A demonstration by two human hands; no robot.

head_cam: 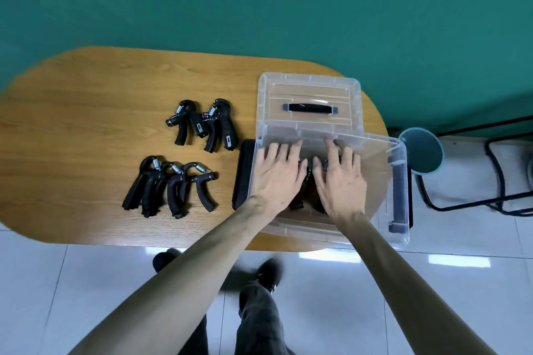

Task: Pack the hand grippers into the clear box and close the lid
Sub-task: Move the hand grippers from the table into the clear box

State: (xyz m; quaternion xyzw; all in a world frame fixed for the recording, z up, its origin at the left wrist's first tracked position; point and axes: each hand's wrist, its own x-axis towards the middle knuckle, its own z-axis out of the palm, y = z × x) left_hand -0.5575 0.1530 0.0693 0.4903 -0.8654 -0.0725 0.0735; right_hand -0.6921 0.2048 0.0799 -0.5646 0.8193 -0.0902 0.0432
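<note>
A clear plastic box (386, 181) stands on the right end of the wooden table. Both my hands are inside it, side by side. My left hand (278, 174) and my right hand (340, 179) lie with straight, spread fingers over black hand grippers (308, 170) on the box floor. The clear lid (308, 89) with a black handle lies flat on the table behind the box. Two black hand grippers (206, 124) lie at the table's middle. A pile of several more (170, 186) lies nearer the front edge, left of the box.
A black latch flap (243, 173) hangs out from the box's left side; another sits on the right wall (398, 196). The table's (86, 124) rounded edge runs close under the box. A round stool (422, 150) and black metal frame (496, 170) stand to the right.
</note>
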